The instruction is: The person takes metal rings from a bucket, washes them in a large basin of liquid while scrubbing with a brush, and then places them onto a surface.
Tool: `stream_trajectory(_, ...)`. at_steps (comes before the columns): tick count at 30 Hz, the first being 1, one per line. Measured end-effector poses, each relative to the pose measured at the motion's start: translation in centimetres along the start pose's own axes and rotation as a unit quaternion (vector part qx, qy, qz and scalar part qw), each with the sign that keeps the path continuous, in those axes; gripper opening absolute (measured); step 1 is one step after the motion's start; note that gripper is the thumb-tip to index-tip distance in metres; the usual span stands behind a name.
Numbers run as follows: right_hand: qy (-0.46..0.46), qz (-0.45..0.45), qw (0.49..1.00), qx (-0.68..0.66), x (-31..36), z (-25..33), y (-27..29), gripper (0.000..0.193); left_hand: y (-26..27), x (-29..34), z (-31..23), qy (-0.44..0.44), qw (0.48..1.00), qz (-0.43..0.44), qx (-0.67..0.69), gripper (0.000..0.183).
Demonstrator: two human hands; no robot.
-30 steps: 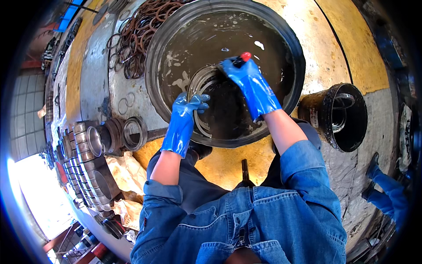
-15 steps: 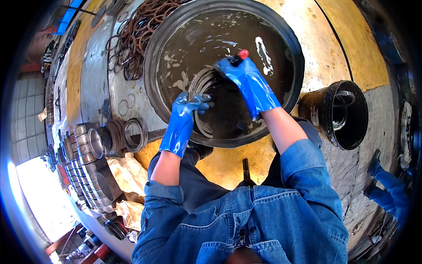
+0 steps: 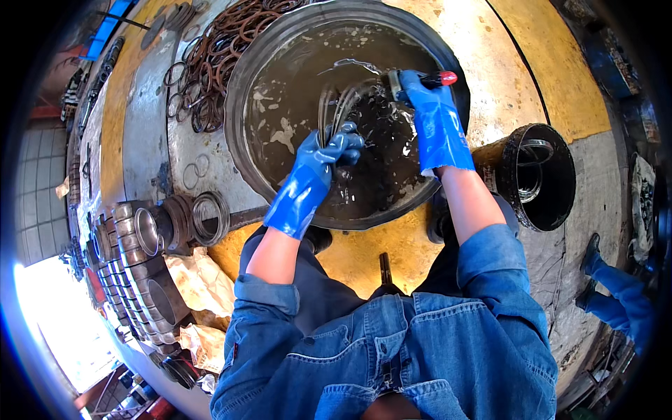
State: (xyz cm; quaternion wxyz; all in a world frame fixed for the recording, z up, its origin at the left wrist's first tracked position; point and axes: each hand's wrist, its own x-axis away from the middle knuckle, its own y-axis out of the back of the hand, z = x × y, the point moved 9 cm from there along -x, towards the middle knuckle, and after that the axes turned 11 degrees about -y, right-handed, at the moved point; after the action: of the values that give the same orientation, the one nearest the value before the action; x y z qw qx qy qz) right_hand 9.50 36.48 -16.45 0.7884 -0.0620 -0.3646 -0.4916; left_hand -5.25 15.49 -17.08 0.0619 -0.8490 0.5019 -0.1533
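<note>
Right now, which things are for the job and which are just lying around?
In the job:
- metal rings in left hand
- red-ended tool in right hand
- basin of dark liquid

Seemingly lying about:
- brown paper
- metal cylinders

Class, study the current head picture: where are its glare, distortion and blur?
Head view: the opening at lower left burns out to white; the floor glares right of the tub; the gloves show bright highlights; straight lines bow toward the black corners; the rings in the left hand look somewhat smeared.
</note>
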Motion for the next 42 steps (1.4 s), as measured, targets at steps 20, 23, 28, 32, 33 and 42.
stream_trajectory(20,0.218,0.243,0.943,0.057,5.4,3.1,-15.0,0.028,8.7,3.0,0.3,0.067,0.987,-0.088,-0.113,0.037)
stream_trajectory(23,0.143,0.07,0.984,0.073,-0.8,0.1,-10.8,0.033,7.7,2.5,0.3,0.072,0.988,-0.091,-0.106,0.037)
stream_trajectory(28,0.188,0.268,0.944,-0.037,2.7,2.3,-13.9,0.036,8.5,2.6,0.3,0.056,0.99,-0.094,-0.091,0.035)
stream_trajectory(32,0.228,0.342,0.908,0.087,8.6,3.4,-15.9,0.035,8.5,2.4,0.1,0.03,0.991,-0.087,-0.094,0.035)
stream_trajectory(33,0.256,0.301,0.915,0.087,7.6,3.2,-15.9,0.034,8.3,2.2,-0.1,0.018,0.991,-0.087,-0.097,0.035)
stream_trajectory(42,0.09,0.003,0.992,0.09,-2.5,-2.4,-8.8,0.034,6.3,1.4,-0.1,0.077,0.99,-0.06,-0.106,0.035)
